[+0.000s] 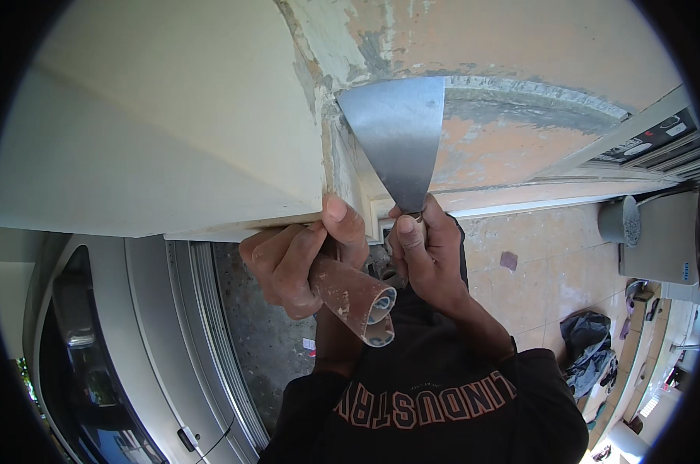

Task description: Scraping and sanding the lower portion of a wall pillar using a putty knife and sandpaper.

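Note:
My right hand (432, 251) is closed around the handle of a putty knife (400, 131), thumb and fingers up near the neck. Its wide grey metal blade points up toward the wall, overlapping the patched corner; I cannot tell whether the edge touches it. Curled in my left hand (299, 267) is a rolled piece of sandpaper (350, 298), reddish brown and dusty with pale scuffs, its open end facing down to the right. The left thumb is raised beside the cream wall's lower edge. Past the blade, the wall (497, 147) shows peach paint and grey filler patches.
A cream overhanging wall (172, 116) fills the upper left. Below it stands a silver vehicle (156, 309). On the right are a tiled floor (520, 271), a grey bucket (619, 224), a dark plastic bag (588, 340) and a shelf (640, 363). A window grille (667, 151) juts in at upper right.

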